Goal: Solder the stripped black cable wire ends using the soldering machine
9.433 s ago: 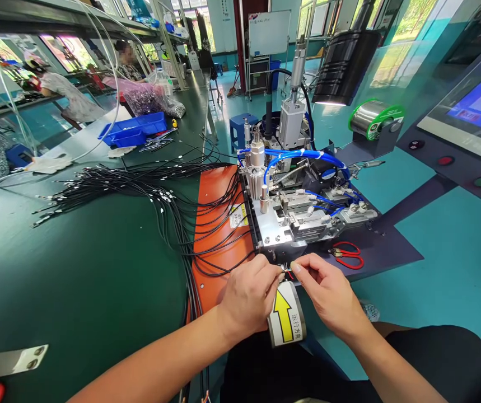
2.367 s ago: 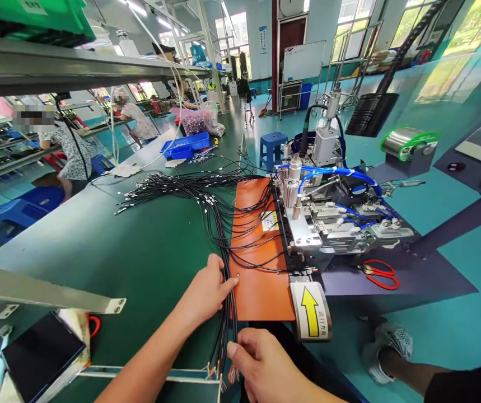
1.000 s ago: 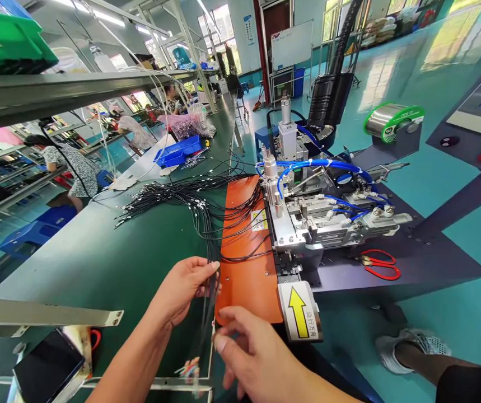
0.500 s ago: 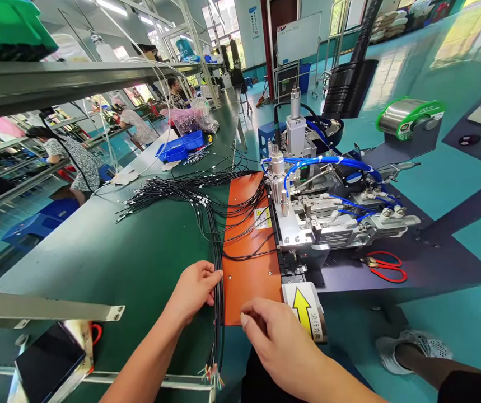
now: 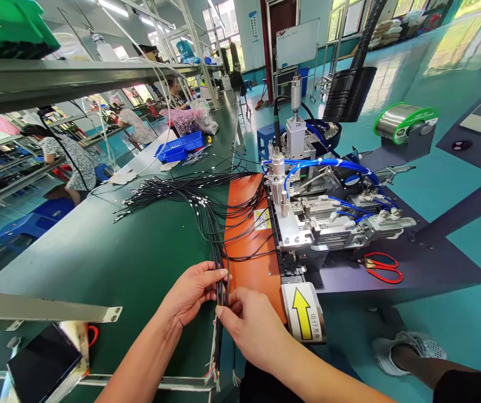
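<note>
A bundle of thin black cables [image 5: 217, 348] runs down along the edge of the green bench top. My left hand [image 5: 196, 288] is closed around the cables, thumb on top. Just below it, my right hand [image 5: 251, 322] pinches at the same bundle with thumb and forefinger. Its other fingertips are partly hidden behind the cables. Stripped, coloured wire ends [image 5: 210, 374] hang at the bundle's lower end. One cable [image 5: 234, 358] hangs apart to the right, its coloured ends fanned out. Further up, several cables cross the orange plate [image 5: 251, 280] towards the machine.
A machine [image 5: 328, 207] with metal cylinders and blue tubes stands right of the plate, with a yellow-arrow cover [image 5: 304, 310] in front. Red-handled cutters [image 5: 383, 267] and a solder spool [image 5: 404, 123] are at right. A metal bar [image 5: 47, 308] juts in at left. Co-workers sit behind.
My right hand has moved left from beside the bundle and now grips at it. My left hand has shifted slightly right. One cable end now hangs apart from the rest.
</note>
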{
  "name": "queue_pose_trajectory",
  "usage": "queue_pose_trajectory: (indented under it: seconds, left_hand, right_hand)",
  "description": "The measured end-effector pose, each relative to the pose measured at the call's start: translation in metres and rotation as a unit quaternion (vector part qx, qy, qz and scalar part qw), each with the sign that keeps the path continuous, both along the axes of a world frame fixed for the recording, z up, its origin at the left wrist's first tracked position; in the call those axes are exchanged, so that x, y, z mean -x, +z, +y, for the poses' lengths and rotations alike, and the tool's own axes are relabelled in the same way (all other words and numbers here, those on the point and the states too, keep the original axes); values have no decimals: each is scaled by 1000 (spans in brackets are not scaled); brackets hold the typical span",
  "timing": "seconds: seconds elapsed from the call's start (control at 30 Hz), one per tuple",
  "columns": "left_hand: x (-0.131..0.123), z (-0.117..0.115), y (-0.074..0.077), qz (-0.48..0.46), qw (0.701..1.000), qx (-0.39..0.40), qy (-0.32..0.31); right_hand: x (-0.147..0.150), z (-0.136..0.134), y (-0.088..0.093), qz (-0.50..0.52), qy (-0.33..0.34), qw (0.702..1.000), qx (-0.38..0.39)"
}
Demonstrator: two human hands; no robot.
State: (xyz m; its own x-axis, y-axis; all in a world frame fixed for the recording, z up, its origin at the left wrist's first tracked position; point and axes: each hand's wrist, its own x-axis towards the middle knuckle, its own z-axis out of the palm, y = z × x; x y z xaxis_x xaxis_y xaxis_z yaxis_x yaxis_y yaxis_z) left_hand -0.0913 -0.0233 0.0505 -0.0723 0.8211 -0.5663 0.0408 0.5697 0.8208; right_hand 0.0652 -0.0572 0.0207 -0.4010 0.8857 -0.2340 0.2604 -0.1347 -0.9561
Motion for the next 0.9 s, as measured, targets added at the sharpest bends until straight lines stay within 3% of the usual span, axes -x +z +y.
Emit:
queue_pose_trajectory:
  seconds: [0.2, 0.33, 0.53, 0.73, 0.9]
  left_hand:
    - [-7, -5, 2, 28, 998, -51, -31]
    - [-12, -4, -2, 34, 997, -56, -37]
    - [-15, -3, -9, 55, 998, -36, -18]
    - [-9, -6, -15, 137, 987, -84, 8]
    - [-4, -7, -13, 113, 990, -84, 31]
  right_hand:
    - [-17, 7, 0, 42, -35, 996, 68]
    - [-27, 12, 0, 48, -15, 997, 59]
    - [-12, 15, -9, -18, 61, 996, 69]
    - [0, 22, 6, -135, 74, 988, -19]
    - [16, 26, 20, -237, 75, 962, -114]
